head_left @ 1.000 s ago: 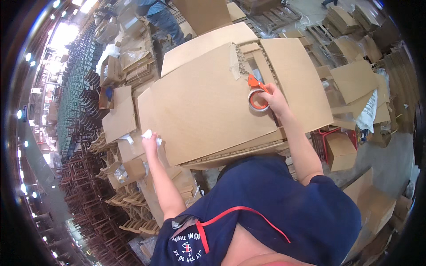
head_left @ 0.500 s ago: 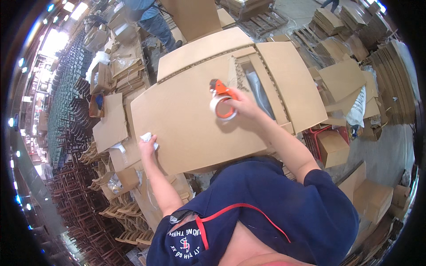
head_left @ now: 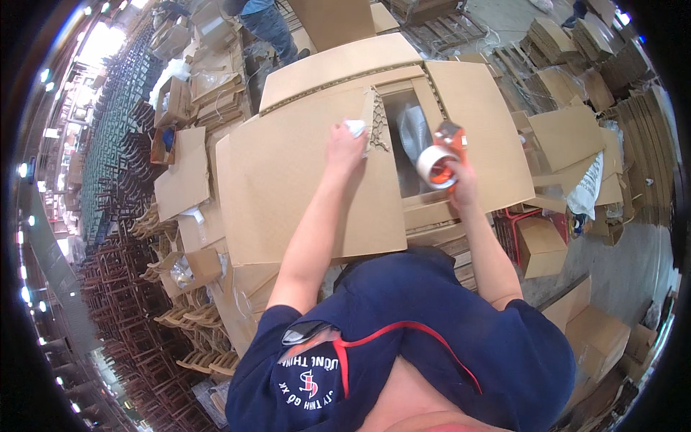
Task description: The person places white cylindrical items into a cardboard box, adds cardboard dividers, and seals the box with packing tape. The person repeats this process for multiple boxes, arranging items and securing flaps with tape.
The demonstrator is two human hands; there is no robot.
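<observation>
A large cardboard carton [head_left: 504, 129] lies in front of me with its flaps spread. Through a gap on its right side shows something grey in clear plastic [head_left: 412, 133]; the rest of it is covered. My left hand [head_left: 345, 150] is closed around a crumpled white wad [head_left: 355, 128], perhaps paper or tape. It rests over the broad left flap [head_left: 288, 180], beside the torn honeycomb edge [head_left: 378, 122] of a cardboard piece. My right hand [head_left: 464, 186] grips an orange tape dispenser [head_left: 451, 137] with a white tape roll, held above the right side of the gap.
On the left stand stacked brown chair frames [head_left: 122, 309] and an open small box [head_left: 191, 272]. A person's legs [head_left: 270, 36] show beyond the carton. Flat cardboard stacks [head_left: 630, 144], a white sack [head_left: 586, 187] and a red frame [head_left: 507, 234] are on the right.
My left hand has moved right and away from me, from the flap's left edge to the honeycomb edge. My right hand has carried the tape dispenser right, and the gap is more exposed.
</observation>
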